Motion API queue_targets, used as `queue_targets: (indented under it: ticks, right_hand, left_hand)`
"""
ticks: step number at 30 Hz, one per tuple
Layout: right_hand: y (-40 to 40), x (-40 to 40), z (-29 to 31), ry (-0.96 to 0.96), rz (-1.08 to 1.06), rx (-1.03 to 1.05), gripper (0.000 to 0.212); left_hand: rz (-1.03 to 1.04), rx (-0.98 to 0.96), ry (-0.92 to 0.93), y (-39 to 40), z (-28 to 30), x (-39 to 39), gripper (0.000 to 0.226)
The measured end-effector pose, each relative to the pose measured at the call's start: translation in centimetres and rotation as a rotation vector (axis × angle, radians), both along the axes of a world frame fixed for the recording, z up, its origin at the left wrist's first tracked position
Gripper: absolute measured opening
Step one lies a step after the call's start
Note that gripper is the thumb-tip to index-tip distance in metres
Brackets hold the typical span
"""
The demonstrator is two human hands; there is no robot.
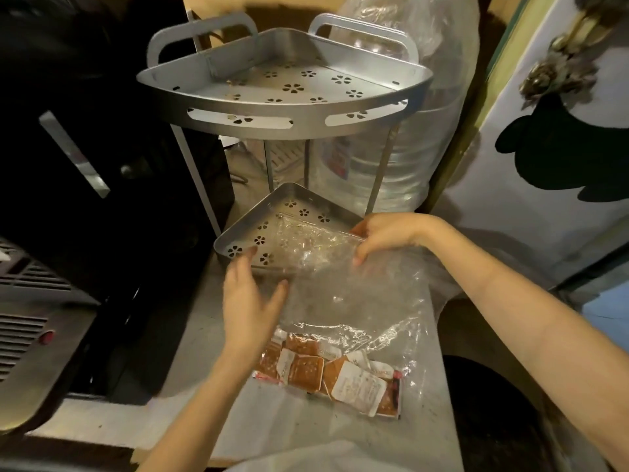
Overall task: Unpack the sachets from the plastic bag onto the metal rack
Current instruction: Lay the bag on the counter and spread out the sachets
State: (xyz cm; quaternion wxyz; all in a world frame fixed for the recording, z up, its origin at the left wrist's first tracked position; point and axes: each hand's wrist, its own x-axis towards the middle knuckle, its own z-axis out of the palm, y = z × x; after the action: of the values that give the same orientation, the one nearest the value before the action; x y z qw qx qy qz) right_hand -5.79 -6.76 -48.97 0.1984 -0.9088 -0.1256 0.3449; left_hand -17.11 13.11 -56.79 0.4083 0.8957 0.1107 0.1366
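My right hand (381,235) was pinching the mouth of the crinkly clear plastic bag (343,301) over the lower tier of the silver flower-punched metal rack (286,107). Left hand (250,301) was open, fingers spread, holding nothing. The brown-and-white sachets (333,373) sat bunched at the bag's bottom on the counter. Yanking the flimsy film could've dumped them everywhere.

A single wide-angle view is given, taken from head height and aimed forward and steeply down, so that both forearms are seen entering from the bottom edge of the frame. The left hand (250,294) and right hand (383,235) are caught close, at mid-frame, with the plastic bag (343,301) just below them and the metal rack (282,114) rising beyond into the upper half. Straight lines are bowed toward the frame edges by the lens.
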Motion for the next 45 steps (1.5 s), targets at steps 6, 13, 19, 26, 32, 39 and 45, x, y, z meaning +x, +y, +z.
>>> queue_targets:
  ticks: [6, 13, 19, 26, 32, 39, 45]
  right_hand:
    - [0.3, -2.5, 1.7, 0.16, -0.134, 0.116, 0.017]
    - [2.1, -6.6, 4.3, 0.147, -0.203, 0.33, 0.008]
    - [5.5, -10.4, 5.3, 0.188, -0.284, 0.65, 0.016]
    - [7.9, -13.1, 3.6, 0.256, -0.414, 1.003, 0.016]
    - [4.2, -14.6, -3.9, 0.349, -0.864, 1.2, 0.01]
    - [-1.3, -16.6, -11.0, 0.318, -1.091, 0.904, 0.008]
    - [-0.9, -16.6, -13.1, 0.086, -1.038, 0.728, 0.02]
  left_hand:
    - [-0.276, 0.03, 0.045, -3.9, -1.2, -5.8, 0.057]
    - [-0.312, -0.398, 0.144, -4.6, 0.2, -7.9, 0.06]
    - [-0.265, -0.664, -0.036, -2.5, 1.1, -8.4, 0.062]
    - [-0.21, -0.767, -0.104, 2.1, 1.9, -5.7, 0.049]
    - [-0.303, 0.111, 0.002, 1.7, -0.7, -4.0, 0.057]
    - [-0.54, 0.557, 0.272, -2.5, -7.5, -5.8, 0.072]
    - [-0.479, 0.681, 0.285, -3.2, -9.1, -5.5, 0.063]
